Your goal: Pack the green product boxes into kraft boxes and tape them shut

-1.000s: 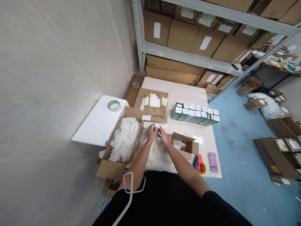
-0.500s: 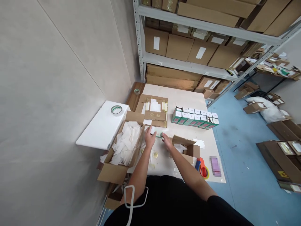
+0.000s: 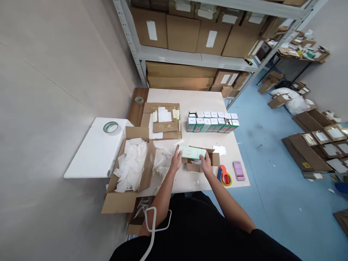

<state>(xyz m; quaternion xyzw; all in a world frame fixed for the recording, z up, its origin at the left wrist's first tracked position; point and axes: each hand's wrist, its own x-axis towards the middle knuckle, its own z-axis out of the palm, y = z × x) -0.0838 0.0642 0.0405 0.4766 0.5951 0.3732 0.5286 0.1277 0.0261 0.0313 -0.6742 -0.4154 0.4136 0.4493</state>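
A long pale-green box is held level between my two hands. My left hand closes on its left end, and my right hand grips the right end. Beneath it stands an open small cardboard carton, partly hidden by the green box and my right hand, with some white paper inside. Farther back, two rows of green and white boxes stand close together on the table. White crumpled paper lies left of my left hand.
A large open carton full of white paper stands at the left. Flattened cardboard lies behind. A red and blue tape dispenser and a blurred purple item sit at the right. Shelves close off the back.
Both hands have moved right with the green box, lifting it from the table to over the small carton. It now shows its long side. The camera view has shifted too.
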